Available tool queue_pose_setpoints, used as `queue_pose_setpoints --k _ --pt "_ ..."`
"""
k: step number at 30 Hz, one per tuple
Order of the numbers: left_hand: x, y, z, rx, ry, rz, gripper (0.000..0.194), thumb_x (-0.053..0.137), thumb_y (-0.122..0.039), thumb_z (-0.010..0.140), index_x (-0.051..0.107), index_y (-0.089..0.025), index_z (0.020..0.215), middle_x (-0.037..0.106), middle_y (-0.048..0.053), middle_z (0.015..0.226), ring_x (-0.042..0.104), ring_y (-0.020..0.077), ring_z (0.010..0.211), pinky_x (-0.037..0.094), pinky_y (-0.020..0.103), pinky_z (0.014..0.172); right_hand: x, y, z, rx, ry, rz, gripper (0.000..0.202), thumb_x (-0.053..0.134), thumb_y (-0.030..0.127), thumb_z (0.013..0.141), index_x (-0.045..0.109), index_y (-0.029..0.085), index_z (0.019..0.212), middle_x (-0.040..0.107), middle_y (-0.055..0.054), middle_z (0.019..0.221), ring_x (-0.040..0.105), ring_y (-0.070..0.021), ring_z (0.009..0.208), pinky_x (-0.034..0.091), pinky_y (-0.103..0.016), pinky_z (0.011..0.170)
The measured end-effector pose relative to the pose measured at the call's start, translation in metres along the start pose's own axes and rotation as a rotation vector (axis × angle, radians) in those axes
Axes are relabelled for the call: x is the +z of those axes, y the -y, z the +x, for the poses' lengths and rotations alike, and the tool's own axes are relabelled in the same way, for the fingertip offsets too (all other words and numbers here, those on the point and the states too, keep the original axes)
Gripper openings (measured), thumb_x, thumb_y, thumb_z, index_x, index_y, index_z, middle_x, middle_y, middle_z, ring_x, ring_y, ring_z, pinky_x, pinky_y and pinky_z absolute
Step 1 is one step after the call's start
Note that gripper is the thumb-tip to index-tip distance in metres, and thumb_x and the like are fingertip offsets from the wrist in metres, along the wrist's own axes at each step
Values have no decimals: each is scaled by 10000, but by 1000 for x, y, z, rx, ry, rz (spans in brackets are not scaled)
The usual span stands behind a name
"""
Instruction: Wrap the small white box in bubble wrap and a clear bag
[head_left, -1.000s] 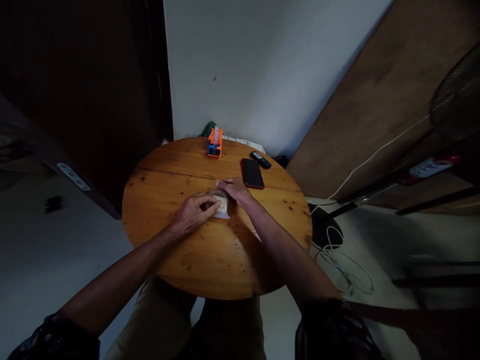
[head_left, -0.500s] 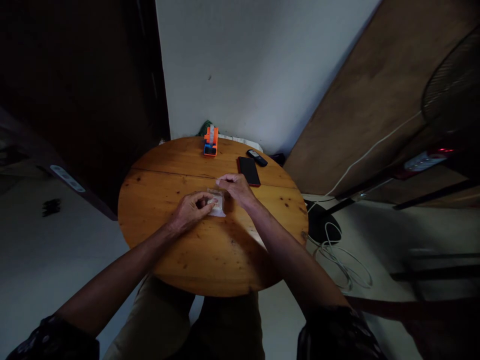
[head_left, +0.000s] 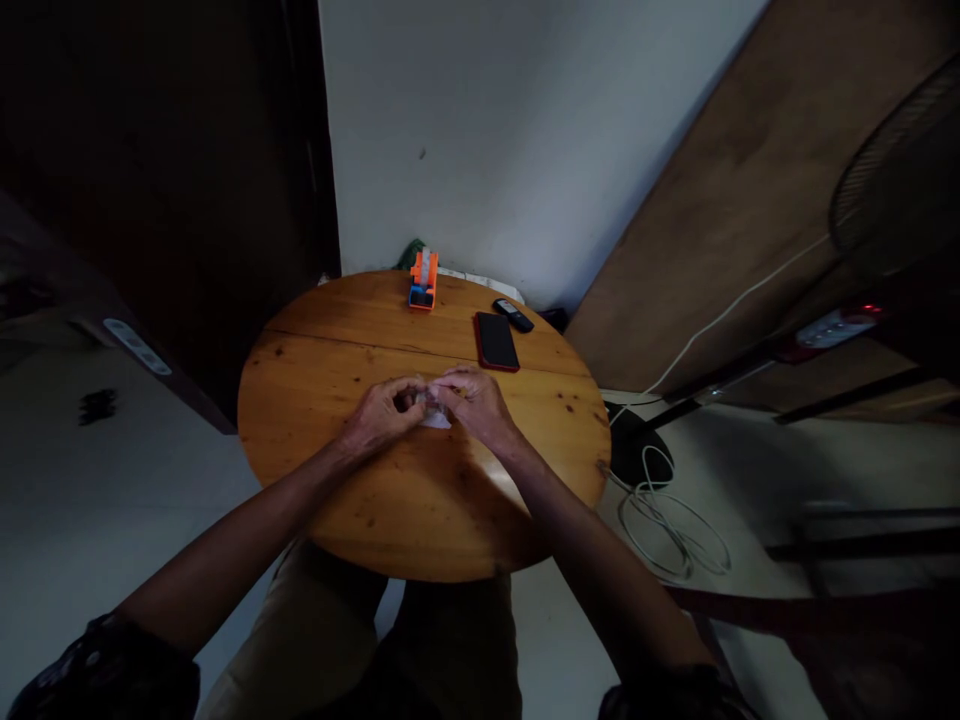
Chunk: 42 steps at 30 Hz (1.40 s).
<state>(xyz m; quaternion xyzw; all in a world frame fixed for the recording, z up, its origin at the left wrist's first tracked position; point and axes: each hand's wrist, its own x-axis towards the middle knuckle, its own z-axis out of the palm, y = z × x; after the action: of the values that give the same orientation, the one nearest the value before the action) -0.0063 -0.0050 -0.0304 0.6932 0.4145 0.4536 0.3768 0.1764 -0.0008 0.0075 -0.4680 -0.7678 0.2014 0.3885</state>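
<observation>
A small whitish, partly see-through packet (head_left: 436, 418) lies over the middle of the round wooden table (head_left: 390, 505). My left hand (head_left: 386, 412) pinches its left side between thumb and fingers. From the right, my right hand (head_left: 474, 402) meets it with thumb and fingertips pressed together at the packet's upper edge. The two hands' fingertips nearly touch and cover most of the packet, so its contents cannot be made out. Whether the right fingers grip the packet itself or something thin on it is too small to tell.
An orange and blue tape dispenser (head_left: 423, 280) stands at the table's far edge. A dark phone with a red edge (head_left: 496, 341) and a black handset (head_left: 513, 315) lie to its right. A white cable (head_left: 664, 520) coils on the floor at right, below a fan (head_left: 892, 180).
My right hand has come down and toward me, from above the packet to its upper edge beside my left fingers. My left hand stays at the packet. The view has shifted slightly.
</observation>
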Motion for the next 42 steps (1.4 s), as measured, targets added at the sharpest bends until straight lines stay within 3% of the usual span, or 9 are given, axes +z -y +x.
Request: queue_pose_setpoints --k 9,15,28,42 --pt "-3 -2 -1 -63 11 -53 404 664 -272 724 652 -173 1116 549 -55 690 507 96 632 411 206 618 4 3 -10 -4 13 -254 126 689 254 869 815 263 861 739 -35 967 634 -212 946 440 -388 892" --pt "-4 -2 0 -64 35 -65 376 657 -284 722 706 -167 1076 564 -38 724 520 102 666 439 215 648 1 12 -17 -82 38 -333 159 650 264 914 809 276 926 726 -34 997 588 -206 956 370 -387 869" --pt "-9 -11 2 -111 62 -19 407 652 -290 721 703 -164 1104 560 -44 711 516 104 657 446 218 646 7 9 -23 -149 -113 -351 154 647 257 912 798 273 883 732 -31 990 602 -205 964 371 -390 875" --pt "-8 -7 3 -94 75 -44 418 644 -333 711 693 -173 1095 557 -30 746 507 115 679 440 230 658 2 6 -19 -196 -16 -354 162 615 232 924 769 263 884 791 -20 1016 682 -194 1005 338 -411 1009"
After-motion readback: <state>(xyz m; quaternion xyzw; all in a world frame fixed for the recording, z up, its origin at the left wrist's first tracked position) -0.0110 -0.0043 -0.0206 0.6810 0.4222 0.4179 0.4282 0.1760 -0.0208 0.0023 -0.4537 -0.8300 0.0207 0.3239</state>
